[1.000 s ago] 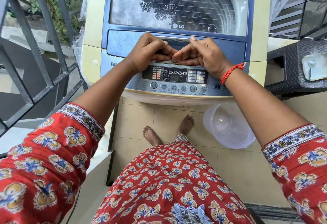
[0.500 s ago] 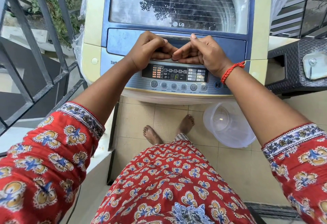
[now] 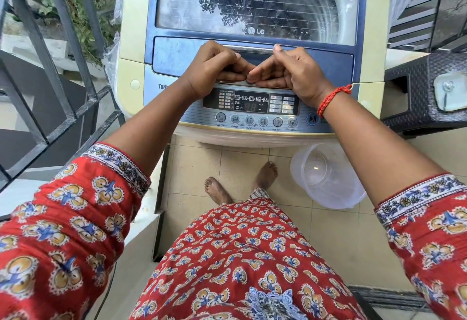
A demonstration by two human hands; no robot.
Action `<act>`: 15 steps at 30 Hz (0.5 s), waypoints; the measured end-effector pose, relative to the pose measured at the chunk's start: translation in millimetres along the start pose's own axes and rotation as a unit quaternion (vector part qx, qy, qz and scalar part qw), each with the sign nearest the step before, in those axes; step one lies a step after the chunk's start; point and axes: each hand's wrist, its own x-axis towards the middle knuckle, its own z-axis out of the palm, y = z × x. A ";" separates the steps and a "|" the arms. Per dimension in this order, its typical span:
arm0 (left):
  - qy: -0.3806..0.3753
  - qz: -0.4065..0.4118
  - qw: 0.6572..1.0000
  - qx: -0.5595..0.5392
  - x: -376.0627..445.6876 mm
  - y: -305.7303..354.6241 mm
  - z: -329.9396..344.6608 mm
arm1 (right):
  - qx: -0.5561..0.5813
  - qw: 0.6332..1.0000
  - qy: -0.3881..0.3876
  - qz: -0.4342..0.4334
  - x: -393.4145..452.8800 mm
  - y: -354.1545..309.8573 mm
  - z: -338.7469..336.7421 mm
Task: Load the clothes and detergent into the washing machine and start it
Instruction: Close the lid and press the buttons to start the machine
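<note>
At the near edge of the lid [image 3: 255, 4], both hands rest side by side on the washer [image 3: 131, 72]. The left hand [image 3: 214, 69] and the right hand [image 3: 293, 72] have their fingers curled under, hooked on the lid's front lip, fingertips meeting at the middle; the right thumb points up against the silver handle strip [image 3: 252, 49]. The lid is down, its clear window mirroring a tree, and through it the ribbed drum wall shows faintly; whether clothes lie inside cannot be told. No detergent container can be picked out with certainty.

Just below the hands sits the control panel [image 3: 252, 103], one dark display with a dim two-digit readout. Under it runs a row of six round buttons [image 3: 249, 119], labelled water, wash, rinse, spin, air dry, program, and one start/pause button [image 3: 312, 118] to their right, partly behind the right wrist, which wears one red thread band [image 3: 331, 98].

On the tiled floor [image 3: 197, 165] are two bare feet and one clear plastic tub [image 3: 328, 178], beside the washer's front. One dark woven stool [image 3: 424, 92] stands to the right of the machine, one metal railing [image 3: 58, 67] to the left.
</note>
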 end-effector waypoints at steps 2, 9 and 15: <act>0.000 0.000 1.000 -0.004 -0.1 0.3 0.0 | -0.002 1.000 0.001 -0.001 -0.1 0.0 0.1; 0.003 0.002 1.000 -0.016 0.1 -0.8 -0.2 | 0.001 1.000 0.002 0.001 0.4 -1.2 0.3; 0.008 0.001 1.000 -0.010 -0.3 -1.1 0.7 | 0.001 1.000 0.004 0.002 -0.3 -1.3 1.2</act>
